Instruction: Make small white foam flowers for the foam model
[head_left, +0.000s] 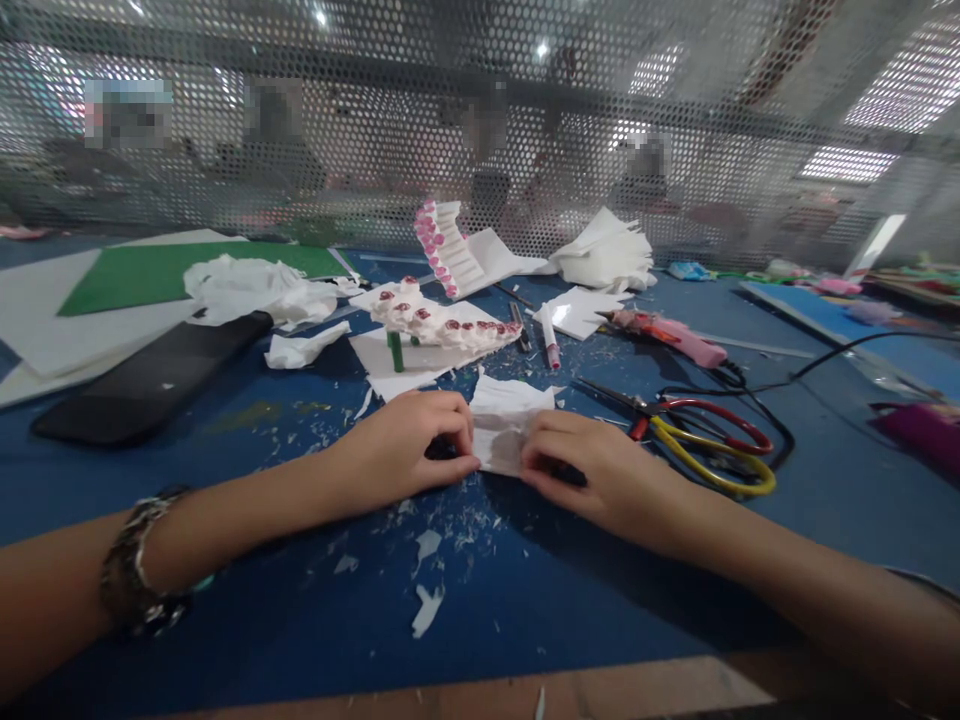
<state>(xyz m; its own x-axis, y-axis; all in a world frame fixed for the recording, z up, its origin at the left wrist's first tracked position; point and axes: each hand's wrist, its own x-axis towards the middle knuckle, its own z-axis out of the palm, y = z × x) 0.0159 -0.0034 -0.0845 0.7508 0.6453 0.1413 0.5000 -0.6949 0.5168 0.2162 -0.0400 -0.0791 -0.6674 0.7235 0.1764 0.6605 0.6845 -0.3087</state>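
Note:
A small piece of white tissue paper (501,432) is stretched between my hands, just above the blue table. My left hand (420,440) pinches its left edge between thumb and fingers. On the right edge, my right hand (592,465) grips it in the same way. Right behind the paper stands a white, fluffy-looking model (442,320) with dark red dots and green legs, on a white card base (375,360). Scissors (705,440) with red and yellow handles lie beside my right hand, blades pointing left.
A black phone (150,385), crumpled tissue (251,285) and a green sheet (142,278) lie left. Behind are a pink-edged white piece (442,250), a tissue stack (607,250) and a marker (550,335). A pink glue gun (667,335) trails its cord right. Paper scraps (427,610) litter the table.

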